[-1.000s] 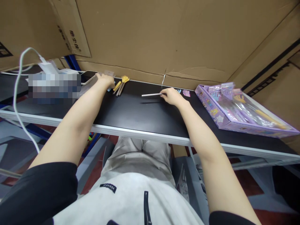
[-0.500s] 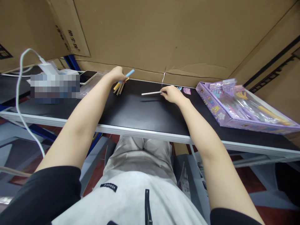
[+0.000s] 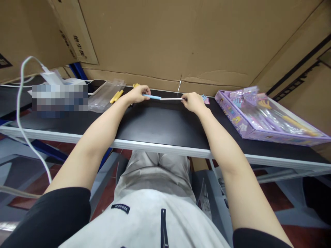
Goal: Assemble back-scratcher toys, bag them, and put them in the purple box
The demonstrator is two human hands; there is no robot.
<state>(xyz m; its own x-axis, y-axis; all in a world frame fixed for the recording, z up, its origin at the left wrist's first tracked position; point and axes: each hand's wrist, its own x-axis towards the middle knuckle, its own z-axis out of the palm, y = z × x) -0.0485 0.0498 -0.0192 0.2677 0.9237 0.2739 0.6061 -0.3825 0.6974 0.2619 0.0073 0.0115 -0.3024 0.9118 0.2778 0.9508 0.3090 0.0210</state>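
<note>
My left hand [image 3: 139, 94] pinches a light blue tube-shaped handle [image 3: 154, 97] that points to the right. My right hand [image 3: 193, 102] is closed on a thin silver rod [image 3: 172, 99] that runs left to the blue handle. Handle and rod meet end to end just above the black tabletop; how deep one sits in the other cannot be seen. A small blue claw-shaped piece [image 3: 203, 97] shows just beyond my right hand. Behind my left hand lies a yellow claw piece [image 3: 136, 85], and two yellow handles [image 3: 116, 96] rest on a clear plastic bag [image 3: 99, 101].
A purple display box [image 3: 258, 132] with wrapped back scratchers stands at the right. To the left are a phone [image 3: 96, 86], a white charger [image 3: 53, 76] with its cable, and a blurred-out object. Cardboard [image 3: 155, 41] walls the back. A metal edge [image 3: 162, 147] fronts the table.
My left hand has moved right with the blue handle, whose end now meets the rod. The yellow handles now show on the bag, left of my hand. My right hand stays nearly in place.
</note>
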